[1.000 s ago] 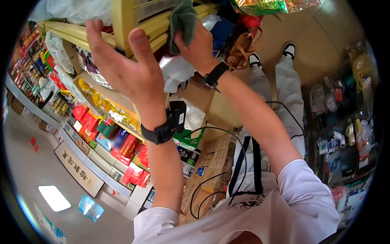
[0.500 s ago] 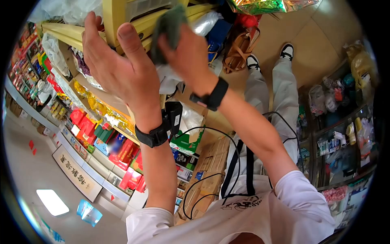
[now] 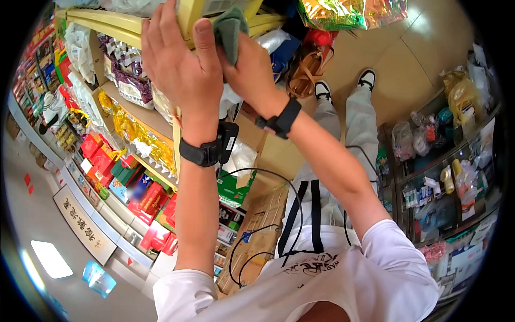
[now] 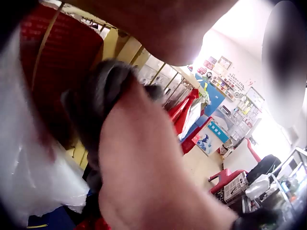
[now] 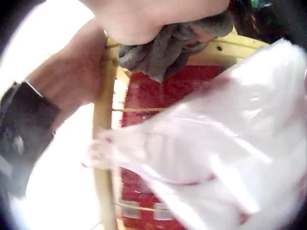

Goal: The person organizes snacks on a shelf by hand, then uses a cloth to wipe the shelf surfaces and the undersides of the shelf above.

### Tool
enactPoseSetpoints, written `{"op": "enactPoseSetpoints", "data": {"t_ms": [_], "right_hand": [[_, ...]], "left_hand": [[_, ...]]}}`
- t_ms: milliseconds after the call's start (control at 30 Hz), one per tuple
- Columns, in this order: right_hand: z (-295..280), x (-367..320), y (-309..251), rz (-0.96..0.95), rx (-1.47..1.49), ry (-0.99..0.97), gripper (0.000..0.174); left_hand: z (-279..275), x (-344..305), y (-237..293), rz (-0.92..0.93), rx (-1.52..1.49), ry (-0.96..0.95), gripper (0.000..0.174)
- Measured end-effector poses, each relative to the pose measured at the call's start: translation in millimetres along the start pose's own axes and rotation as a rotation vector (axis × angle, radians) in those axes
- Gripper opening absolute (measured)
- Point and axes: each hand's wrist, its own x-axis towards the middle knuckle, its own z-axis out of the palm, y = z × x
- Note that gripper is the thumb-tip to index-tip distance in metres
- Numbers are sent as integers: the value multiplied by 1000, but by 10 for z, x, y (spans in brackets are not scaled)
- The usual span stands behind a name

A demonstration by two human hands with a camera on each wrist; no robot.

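Observation:
In the head view my right hand (image 3: 255, 70) grips a bunched grey-green cloth (image 3: 229, 32) against the yellow frame (image 3: 263, 24) of a shelf rack. My left hand (image 3: 185, 75) is beside it at the corner post, its fingers straight and its thumb apart, with nothing in its grasp. The right wrist view has the crumpled cloth (image 5: 165, 50) under the right fingers along a yellow rail. Below that rail are something red (image 5: 163, 86) behind thin bars and a white plastic bag (image 5: 230, 139). The cloth (image 4: 105, 86) appears dark and blurred in the left wrist view.
Lower shelves at left carry purple packets (image 3: 131, 83) and gold-wrapped goods (image 3: 131, 129). A brown handbag (image 3: 306, 75) stands on the floor near my shoes. Dark shelving (image 3: 397, 177) with small goods is at right. A black cable (image 3: 292, 188) loops past my trousers.
The right hand has carried the cloth left along the yellow frame towards the corner post, closer to the left hand. My head view has shifted slightly; the left hand stays open near the post.

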Motion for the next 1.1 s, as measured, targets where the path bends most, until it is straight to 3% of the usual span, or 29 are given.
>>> {"op": "enactPoseSetpoints", "data": {"t_ms": [67,200,333,400,500,567,600,667,733,800,933,1000,1067,1100], "right_hand": [[14,8,-66,-9,85,29,33],[125,22,418,122,-68,100,33],[15,23,120,192,-127,43,31],[26,-2,-35,-7,-66,47,30],[60,-14,231,79,-106,59,30],[62,58,351,116,-163,104,32],[87,49,384,113,-161,104,32],[45,56,238,257,-174,2,34],[35,-23,-17,54,-169,-21,36],[18,-29,-68,4,-53,-4,33],[72,33,241,104,-92,10,30],[146,8,401,131,-160,131,29],[102,2,272,235,-153,35,34],[122,-53,140,181,-128,33,33]], "left_hand": [[22,1,-3,13,-28,42,61],[22,-23,-39,10,-22,-3,64],[5,-54,-7,-21,-10,-25,62],[12,-45,-12,-21,1,-23,62],[-158,-28,106,-93,91,-124,61],[-213,20,185,-129,98,-220,71],[-163,5,132,-128,100,-217,71],[-13,-37,14,-27,22,-30,61],[-14,-46,-11,-21,13,-37,60],[10,-43,-10,-17,11,-54,59],[-23,-10,-102,23,17,-30,56],[-22,-17,-43,11,46,-43,54],[-11,-19,-17,20,23,-12,54],[-8,-33,-24,3,20,-2,54]]}}
